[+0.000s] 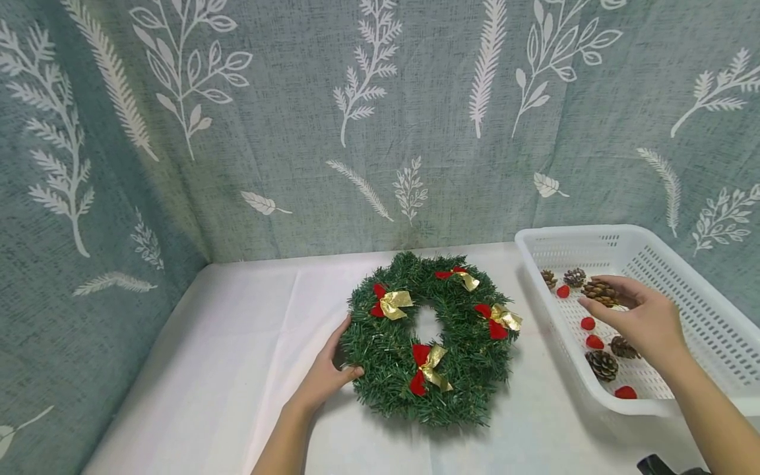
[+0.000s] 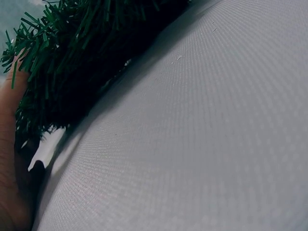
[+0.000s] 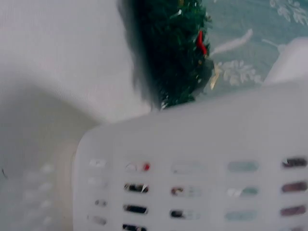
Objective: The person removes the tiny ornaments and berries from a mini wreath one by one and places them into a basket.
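Note:
A green wreath [image 1: 380, 369] with several red and gold bows [image 1: 432, 368] lies on the white cloth. My left hand [image 1: 323, 376] holds its left edge, thumb over the front and fingertips along the side; in the left wrist view a finger [image 2: 9, 96] presses into the green needles. Inside the white basket [image 1: 549, 349], my right hand [image 1: 644, 320] grips a brown pine cone [image 1: 601, 292] between thumb and fingers. The right wrist view shows the basket's slotted wall [image 3: 202, 139], with the hand and pine cone out of sight.
More pine cones [image 1: 602, 365] and small red pieces [image 1: 594, 342] lie on the basket floor. The basket's raised rim [image 1: 570, 359] stands between the right hand and the wreath. A patterned green curtain [image 1: 297, 132] hangs behind. Something black [image 1: 656, 465] shows at the bottom right.

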Motion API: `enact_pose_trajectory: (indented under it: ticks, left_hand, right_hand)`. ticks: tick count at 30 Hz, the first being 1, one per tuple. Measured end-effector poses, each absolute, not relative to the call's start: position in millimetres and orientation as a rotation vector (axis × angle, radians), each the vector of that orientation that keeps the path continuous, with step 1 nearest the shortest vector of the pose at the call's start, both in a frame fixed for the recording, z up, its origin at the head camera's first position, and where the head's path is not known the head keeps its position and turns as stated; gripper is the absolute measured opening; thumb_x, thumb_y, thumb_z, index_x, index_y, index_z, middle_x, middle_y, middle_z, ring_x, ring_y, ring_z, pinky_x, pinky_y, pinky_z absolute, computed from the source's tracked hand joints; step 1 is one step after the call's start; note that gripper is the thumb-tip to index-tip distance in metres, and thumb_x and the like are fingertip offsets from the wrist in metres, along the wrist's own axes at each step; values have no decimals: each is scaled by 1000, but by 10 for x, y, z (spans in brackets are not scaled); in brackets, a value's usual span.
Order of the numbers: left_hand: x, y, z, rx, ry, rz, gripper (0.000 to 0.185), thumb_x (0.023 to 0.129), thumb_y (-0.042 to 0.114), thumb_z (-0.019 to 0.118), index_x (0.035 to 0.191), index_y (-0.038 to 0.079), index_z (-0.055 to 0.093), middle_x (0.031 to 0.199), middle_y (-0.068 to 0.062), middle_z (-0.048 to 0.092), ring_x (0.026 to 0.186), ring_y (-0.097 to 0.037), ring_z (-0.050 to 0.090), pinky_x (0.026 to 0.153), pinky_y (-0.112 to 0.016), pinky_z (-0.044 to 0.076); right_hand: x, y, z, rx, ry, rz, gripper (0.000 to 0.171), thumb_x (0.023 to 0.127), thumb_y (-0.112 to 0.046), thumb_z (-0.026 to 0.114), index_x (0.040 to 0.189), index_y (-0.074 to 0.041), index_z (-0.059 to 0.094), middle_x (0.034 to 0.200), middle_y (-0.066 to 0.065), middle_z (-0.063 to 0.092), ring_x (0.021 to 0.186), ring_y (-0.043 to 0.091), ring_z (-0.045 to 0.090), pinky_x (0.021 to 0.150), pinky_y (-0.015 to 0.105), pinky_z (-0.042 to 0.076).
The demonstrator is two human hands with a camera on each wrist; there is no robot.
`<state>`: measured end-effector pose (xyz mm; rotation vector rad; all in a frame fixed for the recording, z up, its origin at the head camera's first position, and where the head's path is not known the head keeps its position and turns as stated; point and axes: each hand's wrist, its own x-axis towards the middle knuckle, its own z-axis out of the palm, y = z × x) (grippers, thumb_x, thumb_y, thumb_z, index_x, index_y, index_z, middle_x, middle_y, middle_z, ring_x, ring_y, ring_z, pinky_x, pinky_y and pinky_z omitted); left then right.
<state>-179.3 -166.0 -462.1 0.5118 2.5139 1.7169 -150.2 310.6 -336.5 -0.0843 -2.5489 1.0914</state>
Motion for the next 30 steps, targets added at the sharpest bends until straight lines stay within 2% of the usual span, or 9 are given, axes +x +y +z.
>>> enact_pose_trajectory:
  ticks: [4, 7, 10, 12, 15, 18, 21, 25, 30]
  left_hand:
    - [-1784, -1657, -4613, 502, 2515, 1704, 102, 72, 60, 72, 152, 31, 17, 159, -3, 14, 143, -39, 10, 108, -68, 12]
    - [-1779, -1656, -4610, 501, 2518, 1693, 101, 72, 60, 72, 152, 32, 17, 159, -1, 14, 144, -38, 9, 108, -68, 12]
    - [-1778, -1654, -4606, 504, 2521, 1690, 101, 72, 60, 72, 152, 33, 17, 159, -1, 14, 144, -37, 9, 108, -67, 12]
    - [-1780, -1652, -4605, 501, 2522, 1689, 101, 71, 61, 71, 152, 33, 17, 159, -1, 13, 144, -37, 9, 108, -67, 12]
    - [-1782, -1652, -4609, 500, 2525, 1690, 102, 71, 61, 71, 152, 33, 17, 159, 0, 13, 144, -37, 9, 108, -67, 12]
    - [-1777, -1656, -4612, 502, 2528, 1690, 102, 71, 61, 71, 152, 33, 17, 159, 0, 13, 144, -37, 10, 108, -67, 13]
    - [-1778, -1657, -4616, 504, 2532, 1689, 102, 71, 61, 71, 152, 33, 17, 159, -1, 14, 144, -38, 10, 108, -67, 12]
    - [-1782, -1653, -4616, 505, 2534, 1690, 103, 71, 62, 71, 152, 31, 17, 159, -1, 14, 144, -37, 10, 108, -67, 12]
    - [-1793, -1658, -4623, 509, 2526, 1696, 104, 71, 62, 71, 153, 30, 16, 159, -1, 13, 144, -37, 10, 109, -66, 12]
  right_hand:
    - [-1550, 3175, -3381, -120, -2531, 1118, 25, 80, -31, 76, 103, -29, 67, 80, -47, 49, 76, -28, 45, 62, 6, 39]
    - [-1575, 3196, -3384, -147, -2529, 1117, 28, 81, -32, 76, 106, -24, 67, 79, -47, 48, 77, -28, 44, 61, 7, 40]
    - [-1591, 3193, -3391, -189, -2531, 1114, 43, 81, -35, 75, 116, -12, 65, 82, -45, 46, 78, -27, 42, 61, 6, 40]
    - [-1597, 3186, -3398, -234, -2541, 1108, 55, 80, -37, 75, 125, -8, 61, 91, -39, 51, 81, -25, 41, 62, 6, 39]
    - [-1603, 3182, -3412, -289, -2558, 1127, 69, 81, -40, 74, 137, -9, 51, 119, -19, 61, 99, -16, 51, 66, 4, 38]
    - [-1603, 3182, -3417, -288, -2559, 1174, 80, 82, -39, 73, 148, -13, 35, 143, 6, 47, 114, -13, 48, 72, -2, 37]
    - [-1600, 3177, -3416, -257, -2528, 1231, 89, 83, -35, 73, 152, -17, 20, 150, 7, 35, 126, -11, 39, 80, -7, 32]
    - [-1588, 3159, -3398, -214, -2489, 1258, 90, 84, -29, 73, 152, -16, 15, 155, 8, 21, 141, 9, 25, 91, -6, 25]
    - [-1556, 3138, -3384, -149, -2474, 1251, 88, 85, -26, 72, 152, -12, 17, 155, 10, 20, 141, 5, 23, 95, -5, 23]
